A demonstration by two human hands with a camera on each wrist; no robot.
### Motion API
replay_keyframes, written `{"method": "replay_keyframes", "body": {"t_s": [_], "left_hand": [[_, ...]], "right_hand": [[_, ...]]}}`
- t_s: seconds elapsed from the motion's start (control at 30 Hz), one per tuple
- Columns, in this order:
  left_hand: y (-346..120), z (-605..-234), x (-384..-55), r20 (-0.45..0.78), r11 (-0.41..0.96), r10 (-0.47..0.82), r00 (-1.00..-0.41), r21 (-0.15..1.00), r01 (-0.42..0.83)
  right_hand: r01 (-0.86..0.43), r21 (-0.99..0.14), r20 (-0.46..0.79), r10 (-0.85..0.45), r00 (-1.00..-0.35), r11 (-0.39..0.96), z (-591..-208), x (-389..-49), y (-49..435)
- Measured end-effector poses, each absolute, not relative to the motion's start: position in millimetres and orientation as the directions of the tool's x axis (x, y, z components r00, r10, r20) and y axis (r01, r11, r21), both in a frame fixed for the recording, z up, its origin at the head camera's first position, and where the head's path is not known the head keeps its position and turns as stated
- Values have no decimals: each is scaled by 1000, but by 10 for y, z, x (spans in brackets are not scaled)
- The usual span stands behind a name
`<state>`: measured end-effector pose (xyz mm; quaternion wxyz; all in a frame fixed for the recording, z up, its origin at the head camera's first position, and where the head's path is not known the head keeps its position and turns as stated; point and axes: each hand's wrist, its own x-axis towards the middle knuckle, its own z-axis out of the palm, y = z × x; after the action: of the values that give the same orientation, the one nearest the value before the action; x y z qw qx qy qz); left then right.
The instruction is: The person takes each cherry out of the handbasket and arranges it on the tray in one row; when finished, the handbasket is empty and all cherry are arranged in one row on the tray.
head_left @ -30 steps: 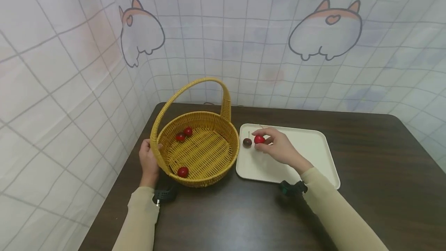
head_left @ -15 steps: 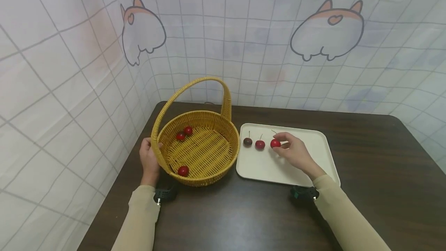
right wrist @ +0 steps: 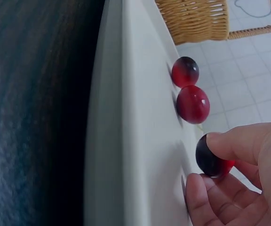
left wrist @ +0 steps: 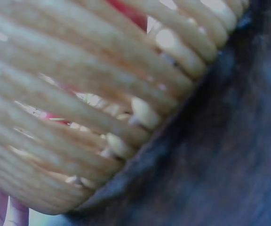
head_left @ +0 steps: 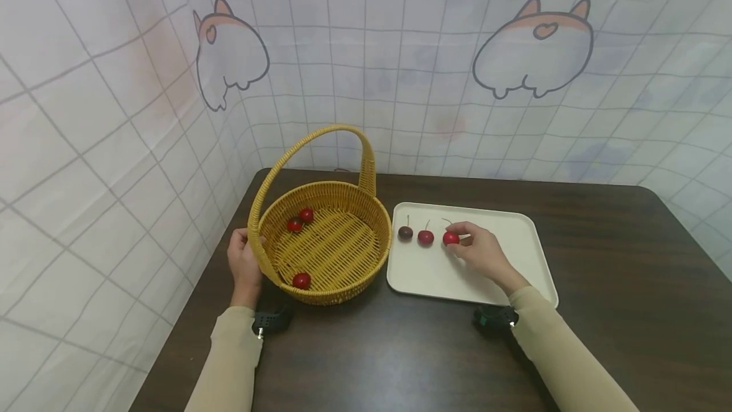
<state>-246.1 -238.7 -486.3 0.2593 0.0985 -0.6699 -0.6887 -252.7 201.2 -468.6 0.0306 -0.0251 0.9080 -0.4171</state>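
Note:
A yellow wicker basket with a tall arched handle stands on the left of the table, three red cherries inside it. My left hand holds the basket's left rim near the handle's foot; in the left wrist view only a bit of its fingers shows beside the weave. Over the white tray, my right hand pinches a red cherry between thumb and fingers. To its left on the tray lie a red cherry and a dark cherry, stems pointing back.
The dark wooden table reaches back to a grid-patterned curtain with cartoon animals, which also runs along the left side. The tray sits close to the basket's right side. Each wrist wears a dark camera mount.
My right hand has let go of one cherry beside the dark one, moved right, and now pinches another, lowered slightly towards the tray. The left hand keeps its place on the basket.

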Motion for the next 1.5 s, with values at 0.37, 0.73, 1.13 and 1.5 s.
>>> {"method": "replay_keyframes", "body": {"t_s": [0.37, 0.73, 1.13, 1.5], "left_hand": [[-2373, -4871, -2440, 185, 64, -547, -816, 982, 179], [-2416, -4861, -2440, 99, -28, -551, -829, 990, 137], [-2429, -4845, -2426, 72, -31, -526, -847, 994, 104], [-2407, -4840, -2447, 95, -59, -541, -836, 987, 150]], "right_hand": [[-37, -752, -45, -107, -993, 658, -4720, -2709, 2052], [-55, -750, -51, -141, -989, 659, -4735, -2779, 2082], [-70, -740, -52, -160, -986, 669, -4697, -2857, 2080], [-105, -744, -42, -204, -978, 660, -4708, -2949, 2045]]}}
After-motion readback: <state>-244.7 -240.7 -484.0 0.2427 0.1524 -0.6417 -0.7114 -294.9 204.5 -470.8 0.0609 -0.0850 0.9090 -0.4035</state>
